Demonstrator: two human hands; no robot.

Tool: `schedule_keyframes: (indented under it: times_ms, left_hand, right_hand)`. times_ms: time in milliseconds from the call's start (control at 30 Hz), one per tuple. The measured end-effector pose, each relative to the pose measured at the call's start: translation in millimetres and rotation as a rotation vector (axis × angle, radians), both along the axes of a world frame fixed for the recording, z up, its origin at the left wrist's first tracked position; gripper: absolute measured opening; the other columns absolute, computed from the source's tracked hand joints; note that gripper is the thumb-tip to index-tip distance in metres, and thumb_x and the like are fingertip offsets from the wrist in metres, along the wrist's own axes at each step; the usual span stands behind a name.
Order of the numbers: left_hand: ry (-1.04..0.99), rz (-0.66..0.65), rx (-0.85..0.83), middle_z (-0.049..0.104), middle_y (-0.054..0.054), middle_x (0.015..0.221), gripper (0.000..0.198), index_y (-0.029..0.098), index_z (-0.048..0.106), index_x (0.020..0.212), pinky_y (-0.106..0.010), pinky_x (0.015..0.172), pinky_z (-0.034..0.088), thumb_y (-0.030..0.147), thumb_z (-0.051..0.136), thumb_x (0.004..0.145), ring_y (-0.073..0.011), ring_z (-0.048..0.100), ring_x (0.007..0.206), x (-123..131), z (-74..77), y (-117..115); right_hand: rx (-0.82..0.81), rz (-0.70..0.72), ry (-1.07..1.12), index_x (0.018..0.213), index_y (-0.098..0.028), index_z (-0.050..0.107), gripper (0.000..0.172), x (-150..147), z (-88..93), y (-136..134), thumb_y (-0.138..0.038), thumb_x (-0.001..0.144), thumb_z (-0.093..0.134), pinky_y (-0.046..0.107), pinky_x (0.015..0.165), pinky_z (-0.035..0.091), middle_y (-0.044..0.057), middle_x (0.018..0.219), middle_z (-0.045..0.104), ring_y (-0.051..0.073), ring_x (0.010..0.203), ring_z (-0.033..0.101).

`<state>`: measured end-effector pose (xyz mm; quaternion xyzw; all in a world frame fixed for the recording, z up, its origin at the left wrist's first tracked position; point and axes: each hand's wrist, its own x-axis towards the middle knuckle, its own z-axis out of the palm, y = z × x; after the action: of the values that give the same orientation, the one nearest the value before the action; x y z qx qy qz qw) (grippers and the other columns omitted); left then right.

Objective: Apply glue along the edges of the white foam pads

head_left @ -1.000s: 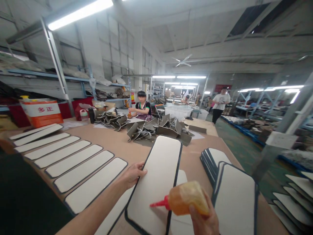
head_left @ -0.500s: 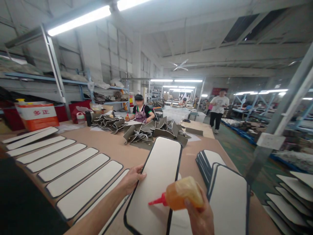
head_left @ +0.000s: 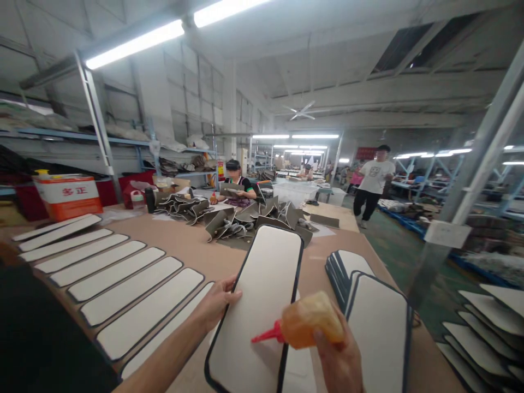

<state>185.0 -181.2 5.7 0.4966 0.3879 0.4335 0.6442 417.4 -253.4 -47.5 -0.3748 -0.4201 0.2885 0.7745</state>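
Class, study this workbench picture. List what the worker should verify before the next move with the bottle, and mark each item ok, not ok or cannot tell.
1. The left hand holds the white panel by its left edge: ok.
2. The right hand has a full grip on the orange bottle: ok.
3. The red nozzle points over the panel's face: ok.
4. The nozzle tip is open and touching the panel: cannot tell.
5. There is enough liquid in the bottle: cannot tell.
6. The stack of panels on the right lies apart from the nozzle: ok.
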Motion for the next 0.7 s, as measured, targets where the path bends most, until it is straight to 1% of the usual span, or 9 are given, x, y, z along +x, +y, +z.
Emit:
schedule_keyframes:
  times_ms: [67,100,200,267,367,400,467,633,700]
  left_hand:
    - [0.021,-0.02,0.011,0.067,-0.006,0.1,0.045,0.014,0.064,0.102,-0.027,0.072,0.045,0.013,0.065,0.057,-0.0224,0.06,0.089,-1.9,-0.5,-5.7]
    - [0.03,-0.037,0.011,0.067,-0.005,0.1,0.044,0.014,0.064,0.102,-0.027,0.071,0.045,0.013,0.065,0.058,-0.0221,0.061,0.088,-2.3,-0.6,-9.4]
    - [0.021,-0.075,0.002,0.067,-0.005,0.1,0.044,0.015,0.064,0.104,-0.027,0.072,0.045,0.011,0.063,0.06,-0.021,0.061,0.087,-1.5,-1.2,-19.9]
    - [-0.016,-0.067,-0.004,0.067,-0.004,0.099,0.044,0.015,0.064,0.104,-0.027,0.072,0.045,0.01,0.063,0.061,-0.0206,0.061,0.087,-1.1,-3.2,-23.1]
    - [-0.048,-0.015,-0.021,0.068,-0.005,0.096,0.045,0.015,0.064,0.104,-0.027,0.071,0.045,0.011,0.066,0.059,-0.0207,0.061,0.086,-3.4,-9.7,-22.4]
    - [-0.05,0.003,-0.028,0.068,-0.005,0.095,0.045,0.015,0.064,0.104,-0.026,0.071,0.045,0.012,0.066,0.059,-0.0207,0.061,0.086,-5.1,-12.5,-21.8]
    - [-0.049,0.028,-0.035,0.068,-0.006,0.095,0.045,0.015,0.063,0.104,-0.026,0.071,0.046,0.012,0.067,0.059,-0.0207,0.061,0.087,-9.1,-17.8,-21.7]
    - [-0.064,-0.024,-0.036,0.067,-0.006,0.094,0.047,0.015,0.063,0.105,-0.026,0.071,0.046,0.011,0.065,0.059,-0.02,0.061,0.086,-19.4,-22.5,-26.9]
    - [-0.078,-0.022,-0.025,0.067,-0.006,0.093,0.047,0.015,0.063,0.105,-0.026,0.07,0.046,0.01,0.063,0.058,-0.0194,0.062,0.084,-24.2,-24.3,-26.3]
  right_hand:
    - [0.006,-0.034,0.086,0.115,-0.018,0.055,0.056,10.4,14.0,5.2,-0.029,0.064,0.075,0.03,0.073,0.051,0.007,0.096,0.064,0.019,0.081,0.061]
    - [0.057,-0.089,0.158,0.113,-0.017,0.056,0.056,18.3,24.3,11.7,-0.03,0.062,0.076,0.03,0.076,0.05,0.006,0.096,0.063,0.018,0.082,0.059]
    - [0.103,-0.119,0.21,0.111,-0.02,0.056,0.058,37.7,46.6,30.8,-0.035,0.059,0.076,0.034,0.085,0.046,0.003,0.099,0.061,0.018,0.087,0.058]
    - [0.09,-0.104,0.21,0.108,-0.02,0.057,0.056,38.4,42.3,31.0,-0.034,0.058,0.077,0.034,0.085,0.046,0.003,0.097,0.061,0.018,0.087,0.058]
    - [0.002,-0.027,0.168,0.102,-0.016,0.059,0.05,25.5,12.9,11.8,-0.033,0.059,0.077,0.033,0.075,0.051,0.007,0.091,0.064,0.02,0.079,0.06]
    - [-0.054,0.039,0.12,0.102,-0.016,0.059,0.049,21.0,3.8,4.7,-0.034,0.061,0.076,0.034,0.073,0.052,0.008,0.088,0.065,0.021,0.078,0.061]
    - [-0.094,0.109,0.104,0.108,-0.016,0.057,0.052,15.3,-3.6,-3.5,-0.034,0.062,0.076,0.033,0.072,0.052,0.008,0.09,0.065,0.022,0.08,0.061]
    - [0.024,-0.033,0.258,0.111,-0.017,0.057,0.055,12.9,26.2,13.7,-0.032,0.061,0.076,0.03,0.079,0.05,0.005,0.099,0.063,0.018,0.087,0.059]
    - [0.008,-0.027,0.259,0.11,-0.017,0.057,0.056,7.5,25.0,17.0,-0.031,0.06,0.077,0.028,0.078,0.05,0.005,0.099,0.064,0.017,0.087,0.06]
